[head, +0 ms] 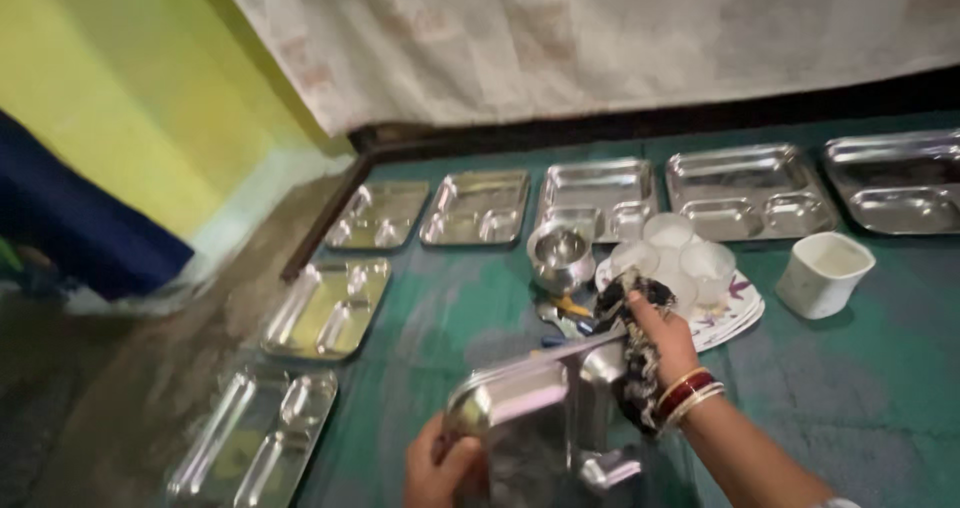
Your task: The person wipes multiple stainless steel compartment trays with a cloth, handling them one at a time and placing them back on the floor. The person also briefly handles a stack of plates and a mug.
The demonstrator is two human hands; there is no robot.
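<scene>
Steel compartment tray point(545, 408) stands tilted near the plate point(735, 313) of glasses, left hand point(440, 465) closed on its lower corner, so right hand point(665, 343), clutching a dark cloth point(635, 358), wipes its rim.

Glossy steel compartment tray point(540, 408), dark patterned cloth point(635, 353) — soft, crumpled, frosted glass tumblers point(690, 258), matt white plastic cup point(822, 273)

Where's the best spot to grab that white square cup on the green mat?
Probably grip the white square cup across two opposite flat walls near the rim, coming from above: it stands upright, mouth open, with bare mat around it. No handle shows.
</scene>
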